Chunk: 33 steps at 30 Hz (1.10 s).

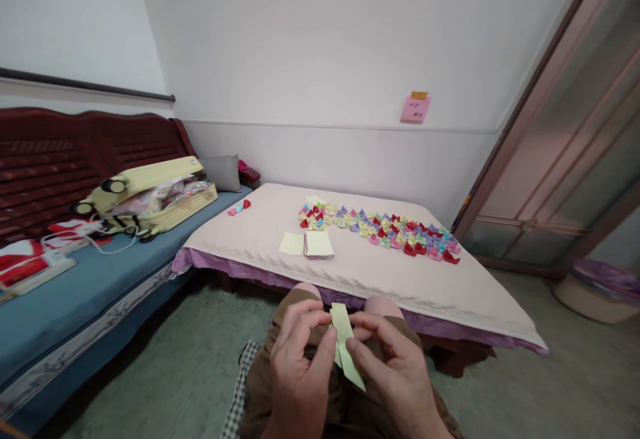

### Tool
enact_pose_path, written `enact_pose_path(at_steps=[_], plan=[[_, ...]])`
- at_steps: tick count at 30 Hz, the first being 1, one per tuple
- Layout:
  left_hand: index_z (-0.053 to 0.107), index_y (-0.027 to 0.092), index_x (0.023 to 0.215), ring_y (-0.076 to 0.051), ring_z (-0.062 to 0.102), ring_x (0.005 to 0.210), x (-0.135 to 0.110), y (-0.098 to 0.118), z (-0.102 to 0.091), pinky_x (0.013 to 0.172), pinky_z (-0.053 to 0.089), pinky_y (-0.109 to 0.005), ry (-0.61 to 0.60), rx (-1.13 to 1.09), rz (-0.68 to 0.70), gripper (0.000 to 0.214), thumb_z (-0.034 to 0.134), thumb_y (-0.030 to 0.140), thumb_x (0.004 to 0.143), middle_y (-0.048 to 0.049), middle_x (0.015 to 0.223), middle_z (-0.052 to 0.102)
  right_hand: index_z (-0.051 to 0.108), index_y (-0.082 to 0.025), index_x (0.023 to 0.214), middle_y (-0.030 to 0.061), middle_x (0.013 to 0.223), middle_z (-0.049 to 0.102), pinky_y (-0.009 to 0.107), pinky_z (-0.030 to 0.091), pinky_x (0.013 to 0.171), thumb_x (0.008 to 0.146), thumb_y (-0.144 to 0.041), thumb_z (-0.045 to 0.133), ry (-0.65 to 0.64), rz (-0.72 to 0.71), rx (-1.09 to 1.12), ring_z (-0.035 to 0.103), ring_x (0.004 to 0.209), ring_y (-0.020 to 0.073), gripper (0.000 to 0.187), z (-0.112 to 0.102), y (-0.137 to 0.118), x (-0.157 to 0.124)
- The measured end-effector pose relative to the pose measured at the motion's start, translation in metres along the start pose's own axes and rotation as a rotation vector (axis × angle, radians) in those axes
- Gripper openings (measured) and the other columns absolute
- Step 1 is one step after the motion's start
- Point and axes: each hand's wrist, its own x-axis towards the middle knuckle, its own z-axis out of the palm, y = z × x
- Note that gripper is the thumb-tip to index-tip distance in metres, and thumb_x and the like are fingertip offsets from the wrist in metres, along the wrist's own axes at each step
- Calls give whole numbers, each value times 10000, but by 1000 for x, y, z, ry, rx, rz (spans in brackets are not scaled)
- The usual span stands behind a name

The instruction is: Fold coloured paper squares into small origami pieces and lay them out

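A folded strip of pale yellow-green paper (345,342) is held over my lap between both hands. My left hand (305,352) pinches its left edge with thumb and fingers. On the other side, my right hand (387,359) grips the right edge, thumb on top. The strip has a crease and overlapping layers near its middle. Beyond my knees, on the cloth-covered table, lie a stack of square paper sheets (319,244) and a loose yellow sheet (292,243) beside it. Many small folded paper pieces (383,229) in several colours spread behind them to the right.
A few folded pieces (240,207) lie at the table's (240,245) left. An open yellow suitcase (155,195) rests on the blue-covered wooden bench (115,272). A pink note (415,108) hangs on the wall. At right are a door (545,179) and a bin (595,292).
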Motion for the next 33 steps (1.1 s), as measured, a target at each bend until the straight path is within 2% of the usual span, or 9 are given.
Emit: enact_pose_path(at_steps=[5, 10, 18, 22, 30, 33], plan=[[700, 212, 846, -204, 647, 919, 3, -2, -1, 801, 511, -310, -7, 55, -16, 96, 620, 190, 799, -53, 978, 680, 683, -214, 937, 4, 718, 684, 240, 487, 633, 812, -204, 626, 19, -168, -135, 641, 655, 166, 138, 2, 0, -1], [707, 198, 838, -212, 658, 910, 1, -3, 1, 788, 532, -309, 2, 91, 17, 89, 634, 190, 786, -69, 977, 679, 669, -208, 927, 7, 714, 668, 242, 497, 644, 835, -197, 603, 45, -247, -180, 639, 653, 164, 114, 3, -2, -2], [699, 168, 849, -186, 675, 862, -2, 3, 4, 765, 543, -255, 110, 157, 222, 100, 638, 125, 782, -85, 964, 667, 667, -198, 921, 25, 709, 655, 254, 505, 625, 849, -193, 591, 34, -300, -194, 625, 652, 173, 104, 5, -4, -1], [700, 177, 896, -169, 675, 845, -6, -1, 5, 772, 542, -243, 145, 202, 317, 160, 597, 92, 807, -81, 986, 665, 666, -198, 923, 27, 714, 653, 258, 504, 624, 855, -184, 582, 10, -307, -198, 624, 654, 173, 108, 7, -3, -2], [677, 162, 971, -201, 663, 869, -8, -13, 3, 824, 499, -317, 215, 383, 536, 217, 607, 66, 790, -97, 958, 707, 661, -192, 938, 29, 718, 649, 266, 496, 612, 851, -166, 576, -6, -326, -203, 612, 646, 173, 124, 9, -4, -2], [668, 179, 971, -197, 661, 854, -7, -8, 2, 817, 499, -319, 211, 340, 534, 249, 604, 42, 774, -84, 942, 714, 656, -201, 933, 27, 720, 649, 264, 496, 617, 855, -174, 577, -3, -327, -202, 611, 648, 172, 114, 10, -4, -2]])
